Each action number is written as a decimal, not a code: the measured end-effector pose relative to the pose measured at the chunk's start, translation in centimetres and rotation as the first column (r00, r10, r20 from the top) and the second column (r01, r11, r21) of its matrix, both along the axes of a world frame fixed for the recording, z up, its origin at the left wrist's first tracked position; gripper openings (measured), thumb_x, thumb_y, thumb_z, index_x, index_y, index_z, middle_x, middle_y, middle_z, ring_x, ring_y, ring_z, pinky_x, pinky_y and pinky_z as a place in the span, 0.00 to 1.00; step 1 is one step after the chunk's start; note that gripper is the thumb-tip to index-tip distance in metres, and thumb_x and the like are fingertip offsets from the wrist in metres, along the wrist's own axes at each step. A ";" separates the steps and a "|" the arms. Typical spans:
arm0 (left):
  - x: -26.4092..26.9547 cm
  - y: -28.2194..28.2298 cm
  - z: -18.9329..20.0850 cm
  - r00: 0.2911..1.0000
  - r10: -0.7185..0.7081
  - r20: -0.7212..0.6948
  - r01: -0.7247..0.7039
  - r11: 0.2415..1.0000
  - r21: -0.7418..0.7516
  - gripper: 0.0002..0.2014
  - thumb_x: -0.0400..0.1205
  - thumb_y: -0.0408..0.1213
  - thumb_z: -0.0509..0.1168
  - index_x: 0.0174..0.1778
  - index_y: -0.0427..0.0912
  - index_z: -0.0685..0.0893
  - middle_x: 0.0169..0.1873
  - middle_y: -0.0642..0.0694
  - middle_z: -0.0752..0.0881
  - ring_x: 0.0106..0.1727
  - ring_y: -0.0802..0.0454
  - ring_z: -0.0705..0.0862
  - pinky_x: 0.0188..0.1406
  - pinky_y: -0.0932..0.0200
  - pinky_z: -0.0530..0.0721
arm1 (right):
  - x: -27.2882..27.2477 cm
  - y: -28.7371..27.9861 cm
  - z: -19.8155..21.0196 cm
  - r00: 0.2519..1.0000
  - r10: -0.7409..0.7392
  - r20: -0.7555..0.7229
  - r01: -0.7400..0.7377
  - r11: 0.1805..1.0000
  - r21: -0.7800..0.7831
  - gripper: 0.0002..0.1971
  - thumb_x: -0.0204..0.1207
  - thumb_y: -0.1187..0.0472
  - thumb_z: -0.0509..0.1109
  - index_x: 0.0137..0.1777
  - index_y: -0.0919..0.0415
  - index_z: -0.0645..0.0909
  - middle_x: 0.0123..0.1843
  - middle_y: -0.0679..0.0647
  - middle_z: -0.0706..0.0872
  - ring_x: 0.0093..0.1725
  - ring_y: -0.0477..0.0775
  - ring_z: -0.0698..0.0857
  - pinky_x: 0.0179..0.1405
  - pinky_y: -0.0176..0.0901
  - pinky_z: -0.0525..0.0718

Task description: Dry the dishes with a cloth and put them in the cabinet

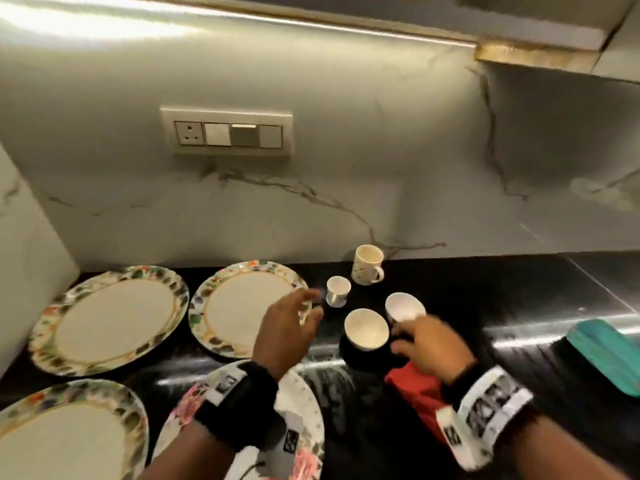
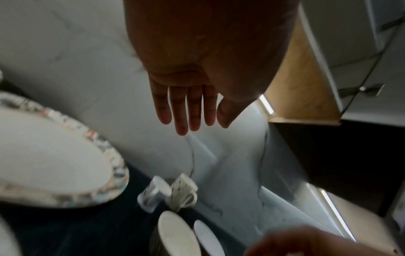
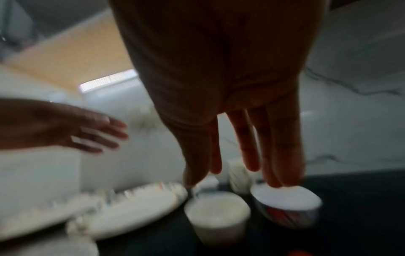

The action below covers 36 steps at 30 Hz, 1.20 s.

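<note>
Several floral-rimmed plates (image 1: 110, 317) lie on the black counter (image 1: 519, 306). To their right stand a speckled mug (image 1: 367, 265), a small white cup (image 1: 337, 291) and two white bowls, one nearer (image 1: 366, 329) and one farther (image 1: 405, 306). My left hand (image 1: 311, 306) hovers open over a plate's right rim, close to the small cup, fingers straight (image 2: 186, 110). My right hand (image 1: 401, 337) reaches with straight fingers to the farther bowl (image 3: 285, 195), fingertips at its rim. A red cloth (image 1: 415, 393) lies under my right wrist.
A teal folded cloth (image 1: 606, 355) lies at the counter's right. The marble backsplash carries a switch panel (image 1: 227, 131). An upper cabinet (image 1: 554, 29) hangs overhead at the right, its wooden underside (image 2: 302, 86) showing. The wall juts out on the left (image 1: 27, 254).
</note>
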<state>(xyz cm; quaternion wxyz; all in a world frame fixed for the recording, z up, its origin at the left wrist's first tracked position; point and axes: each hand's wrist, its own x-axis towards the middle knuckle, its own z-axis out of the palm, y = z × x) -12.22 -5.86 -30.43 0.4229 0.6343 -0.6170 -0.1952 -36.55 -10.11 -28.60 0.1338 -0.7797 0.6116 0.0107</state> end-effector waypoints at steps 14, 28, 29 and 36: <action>-10.7 -9.7 -11.1 0.941 0.333 -0.069 -0.216 0.743 0.633 0.24 0.84 0.46 0.59 0.69 0.31 0.73 0.65 0.32 0.80 0.65 0.36 0.79 0.59 0.51 0.76 | -9.2 -2.0 -11.1 0.956 -0.037 0.291 -0.011 0.987 0.162 0.18 0.70 0.58 0.58 0.53 0.38 0.83 0.61 0.45 0.77 0.62 0.48 0.81 0.58 0.25 0.70; -13.3 -12.1 -13.6 0.826 0.531 -0.188 -0.269 0.666 0.696 0.17 0.83 0.39 0.57 0.56 0.27 0.81 0.46 0.31 0.87 0.43 0.37 0.87 0.39 0.50 0.88 | -11.5 -7.1 -8.5 0.794 -0.015 0.608 -0.013 0.999 0.042 0.28 0.68 0.70 0.72 0.55 0.33 0.79 0.57 0.44 0.82 0.57 0.41 0.81 0.62 0.25 0.73; -13.3 -12.0 -13.5 0.842 0.522 -0.136 -0.305 0.668 0.678 0.18 0.84 0.39 0.55 0.59 0.28 0.79 0.52 0.31 0.86 0.51 0.35 0.86 0.49 0.47 0.87 | -10.9 -7.4 -8.0 0.792 0.006 0.611 -0.027 0.999 0.024 0.27 0.67 0.69 0.72 0.56 0.33 0.80 0.56 0.42 0.83 0.56 0.40 0.81 0.61 0.27 0.74; -14.2 -9.5 -10.8 0.844 0.332 -0.421 -0.106 0.873 0.476 0.12 0.86 0.47 0.57 0.57 0.46 0.81 0.52 0.40 0.86 0.52 0.43 0.87 0.44 0.44 0.89 | -4.8 -8.6 -6.4 0.893 0.165 0.419 -0.159 0.986 -0.050 0.20 0.69 0.60 0.70 0.60 0.42 0.83 0.51 0.50 0.81 0.56 0.52 0.81 0.58 0.42 0.75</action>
